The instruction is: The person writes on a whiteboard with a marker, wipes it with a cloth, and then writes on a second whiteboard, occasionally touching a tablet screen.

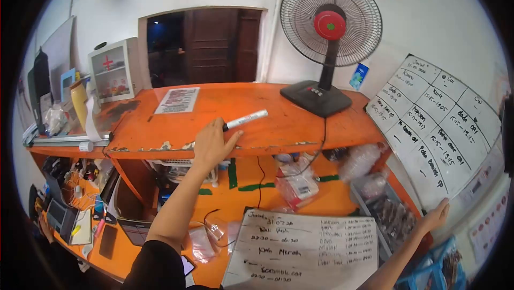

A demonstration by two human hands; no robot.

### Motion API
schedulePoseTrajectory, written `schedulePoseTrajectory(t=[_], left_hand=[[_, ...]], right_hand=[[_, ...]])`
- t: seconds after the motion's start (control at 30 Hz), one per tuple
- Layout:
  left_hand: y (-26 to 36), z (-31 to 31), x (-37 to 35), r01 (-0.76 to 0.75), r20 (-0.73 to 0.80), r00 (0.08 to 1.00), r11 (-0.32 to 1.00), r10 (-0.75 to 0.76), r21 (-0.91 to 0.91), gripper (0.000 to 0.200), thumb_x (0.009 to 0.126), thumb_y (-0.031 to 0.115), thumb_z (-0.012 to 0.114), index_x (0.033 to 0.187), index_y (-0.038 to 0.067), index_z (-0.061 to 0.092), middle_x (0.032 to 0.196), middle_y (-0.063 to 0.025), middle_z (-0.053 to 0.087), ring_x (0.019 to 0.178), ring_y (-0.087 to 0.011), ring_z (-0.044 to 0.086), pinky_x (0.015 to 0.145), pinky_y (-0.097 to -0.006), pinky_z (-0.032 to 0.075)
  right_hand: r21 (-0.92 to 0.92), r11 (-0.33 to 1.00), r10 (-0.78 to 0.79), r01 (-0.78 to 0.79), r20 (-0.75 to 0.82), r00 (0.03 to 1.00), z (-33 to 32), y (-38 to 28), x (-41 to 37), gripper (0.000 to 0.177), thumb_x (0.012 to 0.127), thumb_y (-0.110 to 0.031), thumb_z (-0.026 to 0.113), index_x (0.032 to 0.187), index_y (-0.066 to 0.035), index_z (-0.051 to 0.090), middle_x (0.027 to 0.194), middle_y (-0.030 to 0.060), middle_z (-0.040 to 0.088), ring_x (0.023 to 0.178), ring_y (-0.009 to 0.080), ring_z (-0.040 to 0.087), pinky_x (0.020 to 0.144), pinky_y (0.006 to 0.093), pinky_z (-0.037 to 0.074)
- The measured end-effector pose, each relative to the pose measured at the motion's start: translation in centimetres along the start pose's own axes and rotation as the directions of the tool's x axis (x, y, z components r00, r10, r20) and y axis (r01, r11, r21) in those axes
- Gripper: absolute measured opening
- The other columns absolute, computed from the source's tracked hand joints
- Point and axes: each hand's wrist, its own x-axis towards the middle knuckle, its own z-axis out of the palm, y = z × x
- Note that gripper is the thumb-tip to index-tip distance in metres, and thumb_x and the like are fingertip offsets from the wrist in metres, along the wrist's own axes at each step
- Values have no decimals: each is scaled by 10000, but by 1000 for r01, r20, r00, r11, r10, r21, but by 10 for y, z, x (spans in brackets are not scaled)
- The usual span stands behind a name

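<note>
My left hand [212, 143] is over the front of the orange counter [251, 97], palm down. A white marker [247, 119] with a black end sticks out from between its fingers and thumb. On the right, my right hand [436, 216] pinches the lower corner of a whiteboard [428, 124], which leans tilted by the wall and bears a handwritten grid of names and times. Between my arms a second whiteboard [300, 250] with handwritten times stands close in front of me.
On the counter are a black fan [331, 28], a printed sheet [178, 100] and a first-aid cabinet [112, 69]. Below lie plastic packets [297, 183] and a grey bin [380, 204] of packets. At far left, another person's hand [45, 227] is beside a laptop [60, 218].
</note>
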Motion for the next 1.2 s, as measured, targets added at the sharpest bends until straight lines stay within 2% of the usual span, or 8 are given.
schedulePoseTrajectory(t=[0.27, 0.33, 0.43, 0.5, 0.6, 0.73, 0.87, 1.2], left_hand=[[29, 0, -42, -277, -167, 960, 835, 223, -476, 239, 785, 173, 656, 604, 47, 564, 581, -86, 499, 569, -255, 482, 511, -354, 390], [54, 3, -50, -201, -60, 976, 745, 212, -636, 238, 806, 165, 640, 609, 51, 570, 600, -101, 514, 604, -276, 488, 555, -362, 409], [78, 31, -45, -4, 55, 996, 629, 74, -777, 173, 877, 198, 577, 803, 55, 642, 744, -83, 596, 692, -233, 531, 643, -341, 433], [86, 45, -32, 468, 465, 884, -65, 55, -881, 283, 935, 231, 499, 1126, 48, 598, 1038, -67, 620, 894, -178, 559, 771, -295, 436], [77, 10, -33, 695, 629, 715, -215, 305, -686, 444, 966, 259, 443, 1351, 39, 418, 1226, -58, 534, 1054, -128, 498, 866, -257, 405], [51, -4, -67, 863, 816, 450, 61, 363, -502, 460, 962, 289, 450, 1343, 35, 407, 1158, -54, 548, 1023, -128, 516, 860, -268, 432], [36, -29, -153, 664, 694, 577, 247, 431, -706, 453, 948, 350, 475, 1242, 6, 475, 1140, -81, 546, 1040, -151, 492, 893, -282, 390], [-4, -66, -379, 845, 846, 388, 507, -366, -168, 437, 943, 406, 412, 980, 22, 617, 885, -166, 638, 864, -252, 606, 776, -345, 451]], right_hand=[[112, 991, 105, -78, -262, 959, -202, -148, -72, 485, 898, -263, 569, 1235, 79, 503, 1254, 173, 524, 1099, 273, 518, 979, 364, 386], [-571, 553, -597, 607, 236, 766, -275, -168, -89, 421, 911, -352, 502, 712, 16, 546, 637, 137, 470, 583, 279, 473, 568, 423, 394], [-54, 994, -100, 97, -70, 992, -284, -238, -144, 447, 931, -314, 396, 790, 68, 581, 783, 165, 586, 718, 283, 553, 661, 412, 438], [141, 982, 138, -126, -79, 987, -261, -298, -188, 513, 943, -370, 398, 1072, 93, 578, 1053, 222, 584, 937, 309, 560, 851, 401, 442], [313, 905, 287, -287, 47, 957, -316, -283, -199, 473, 923, -332, 472, 1146, 78, 543, 1135, 193, 558, 1012, 288, 537, 904, 382, 418], [378, 804, 463, -459, 86, 882, -395, -250, -187, 493, 897, -281, 570, 1246, 59, 496, 1244, 154, 524, 1113, 261, 507, 974, 356, 387], [32, 912, 409, -410, 34, 912, -447, -233, -196, 421, 902, -336, 553, 1153, 2, 537, 1155, 104, 561, 1018, 213, 549, 886, 335, 447], [-583, 730, 336, -357, -148, 930, -436, -89, -188, 632, 903, -557, 460, 923, 56, 611, 744, 18, 505, 679, 197, 426, 669, 366, 375]])
